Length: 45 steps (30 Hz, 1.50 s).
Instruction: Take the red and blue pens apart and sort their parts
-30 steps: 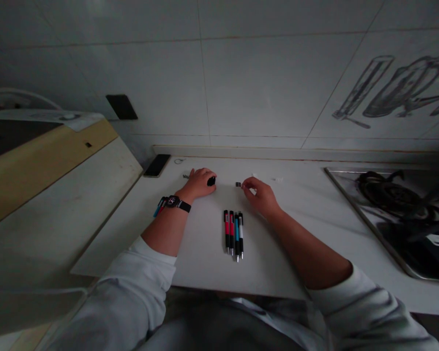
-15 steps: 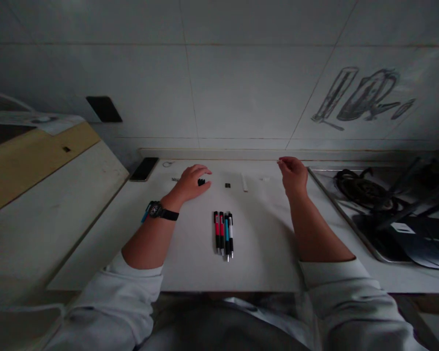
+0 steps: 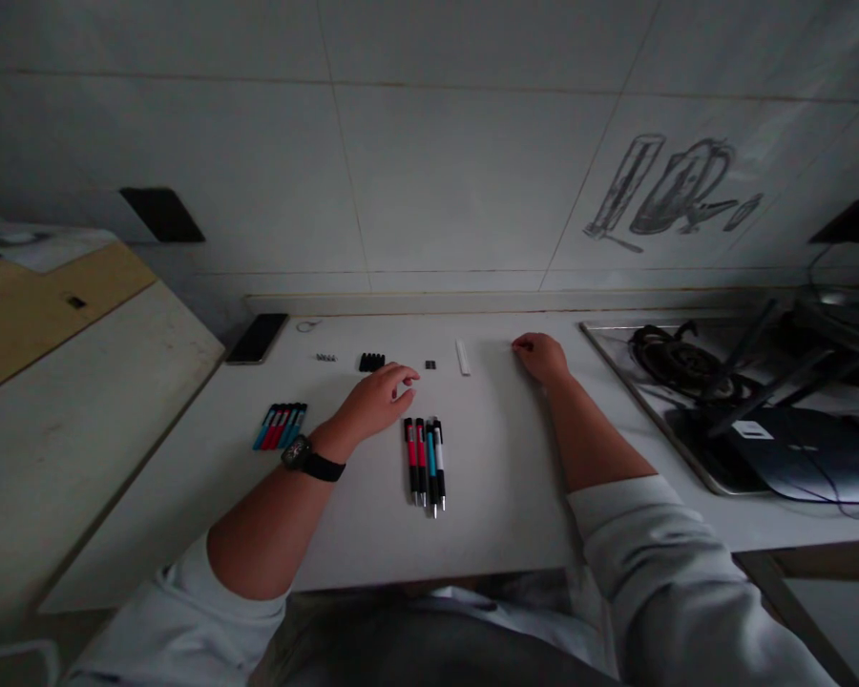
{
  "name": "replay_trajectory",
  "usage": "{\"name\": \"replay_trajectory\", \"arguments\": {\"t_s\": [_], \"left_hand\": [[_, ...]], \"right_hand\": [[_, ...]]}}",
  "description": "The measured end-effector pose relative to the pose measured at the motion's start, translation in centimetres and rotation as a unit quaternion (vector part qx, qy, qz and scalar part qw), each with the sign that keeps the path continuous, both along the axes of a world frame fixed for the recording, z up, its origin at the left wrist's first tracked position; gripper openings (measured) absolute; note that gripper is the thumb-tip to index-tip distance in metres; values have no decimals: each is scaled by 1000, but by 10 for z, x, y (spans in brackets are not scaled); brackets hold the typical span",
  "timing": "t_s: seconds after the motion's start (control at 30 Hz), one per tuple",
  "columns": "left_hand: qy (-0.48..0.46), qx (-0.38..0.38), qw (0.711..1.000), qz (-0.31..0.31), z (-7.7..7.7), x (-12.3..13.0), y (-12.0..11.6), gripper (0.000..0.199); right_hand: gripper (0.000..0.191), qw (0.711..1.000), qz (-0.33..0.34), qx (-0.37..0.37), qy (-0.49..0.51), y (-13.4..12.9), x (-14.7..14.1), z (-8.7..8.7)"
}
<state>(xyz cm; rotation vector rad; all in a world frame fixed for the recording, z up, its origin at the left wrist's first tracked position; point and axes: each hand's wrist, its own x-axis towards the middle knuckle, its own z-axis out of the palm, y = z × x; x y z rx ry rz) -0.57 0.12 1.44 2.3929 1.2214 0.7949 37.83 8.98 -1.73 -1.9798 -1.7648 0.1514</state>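
Observation:
My left hand (image 3: 376,401), with a black watch on its wrist, hovers over the white tabletop with thumb and fingers apart and nothing between them. Just beyond it lie a cluster of black grips (image 3: 372,363) and a small dark piece (image 3: 430,364). Assembled pens (image 3: 421,468), two red, one blue and one white, lie side by side nearer me. Farther right, my right hand (image 3: 542,358) is low at the table with its fingers pressed together; whatever they pinch is hidden. A thin white strip (image 3: 462,357) rests to its left.
Left on the table are several blue and red pen barrels (image 3: 279,426), small springs (image 3: 325,358), a ring (image 3: 307,326) and a phone (image 3: 258,339). A gas stove (image 3: 687,367) with a dark router-like device (image 3: 808,448) borders the right. A wooden panel (image 3: 78,382) stands left.
My left hand has drawn back toward me and right, uncovering the black grips and the barrels. My right hand has come down over the spot where small clear pieces lay. The view has shifted slightly.

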Motion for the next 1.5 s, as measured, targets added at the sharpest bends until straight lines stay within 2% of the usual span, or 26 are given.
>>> {"name": "replay_trajectory", "arguments": {"t_s": [0.4, 1.2, 1.4, 1.5], "left_hand": [[49, 17, 999, -2, 4, 1, -6, 25], [72, 9, 997, -18, 0, -2, -6, 26], [83, 23, 996, -18, 0, -4, -5, 27], [81, 30, 996, -13, 1, -4, -5, 28]], "right_hand": [[25, 1000, 5, -6, -22, 2, 1, -4], [26, 1000, 4, -5, -20, 2, 0, -6], [29, 1000, 18, -3, -23, -3, 0, -3], [32, 999, 21, 20, -14, -8, 3, 6]]}}
